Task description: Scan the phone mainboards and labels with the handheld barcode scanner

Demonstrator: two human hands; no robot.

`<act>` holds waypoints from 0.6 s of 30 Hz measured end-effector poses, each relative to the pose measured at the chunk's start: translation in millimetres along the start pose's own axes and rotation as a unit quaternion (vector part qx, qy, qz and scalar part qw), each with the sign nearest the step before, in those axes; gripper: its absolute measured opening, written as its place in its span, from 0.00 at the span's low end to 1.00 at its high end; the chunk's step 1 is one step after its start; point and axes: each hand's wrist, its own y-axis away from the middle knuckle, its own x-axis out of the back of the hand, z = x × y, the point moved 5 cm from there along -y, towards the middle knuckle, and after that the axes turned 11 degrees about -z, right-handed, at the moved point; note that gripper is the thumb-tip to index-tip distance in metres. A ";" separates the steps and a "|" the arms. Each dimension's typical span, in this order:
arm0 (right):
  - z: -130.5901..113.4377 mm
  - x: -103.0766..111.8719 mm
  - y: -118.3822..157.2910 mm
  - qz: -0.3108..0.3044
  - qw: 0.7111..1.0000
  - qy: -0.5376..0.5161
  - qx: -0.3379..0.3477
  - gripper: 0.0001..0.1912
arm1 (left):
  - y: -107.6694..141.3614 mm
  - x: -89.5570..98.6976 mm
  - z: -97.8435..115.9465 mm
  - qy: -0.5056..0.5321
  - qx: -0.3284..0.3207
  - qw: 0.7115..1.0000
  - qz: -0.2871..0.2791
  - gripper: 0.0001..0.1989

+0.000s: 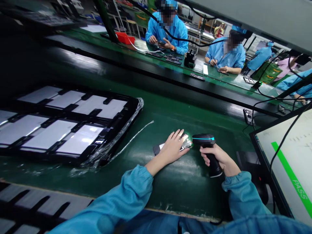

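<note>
One green workbench (pixel 170 185) stretched beneath my hands, while beyond a black ledge (pixel 175 79) two co-workers (pixel 179 31) in blue handled small parts (pixel 161 43) at another table (pixel 214 79). At left lay a wide black tray (pixel 131 109) of pale flat panels (pixel 79 139), clear plastic wrap (pixel 99 154) bunched along its right edge. A monitor (pixel 297 152) stood at right, a black cable (pixel 287 132) cutting across its screen. My right hand (pixel 218 156) gripped a black handheld scanner (pixel 207 143), fingers curled around the handle, its blue-lit head pointing left. Just off that head, on the workbench, lay a partly assembled phone-like device (pixel 186 143), its long axis running left to right and tilting slightly away from me toward the right. The exposed circuit-board end faced the scanner, a greenish glow at its tip; the dark end pointed left, toward the tray. My left hand (pixel 173 148) lay palm down across its middle, fingers extended and slightly apart, blocking much of the device from view. Between device and tray, a thin pale strand (pixel 136 134) curved near the wrapped corner. "PASS" read the lettering on the monitor's slanting green bar (pixel 286 167); the other, smaller marks on the screen were too faint to make out.
</note>
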 end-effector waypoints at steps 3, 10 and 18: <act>1.4 -1.6 -1.3 0.003 1.000 -0.003 0.006 0.12 | -0.2 -1.3 1.1 -0.005 0.008 1.000 -0.005 0.31; 6.8 -0.7 -6.6 0.003 1.000 -0.010 0.014 0.14 | -1.5 -4.2 6.5 -0.018 0.048 0.999 -0.003 0.30; 10.6 0.9 -9.1 0.000 1.000 -0.001 0.011 0.14 | -2.1 -4.9 7.9 -0.021 0.052 0.998 -0.004 0.30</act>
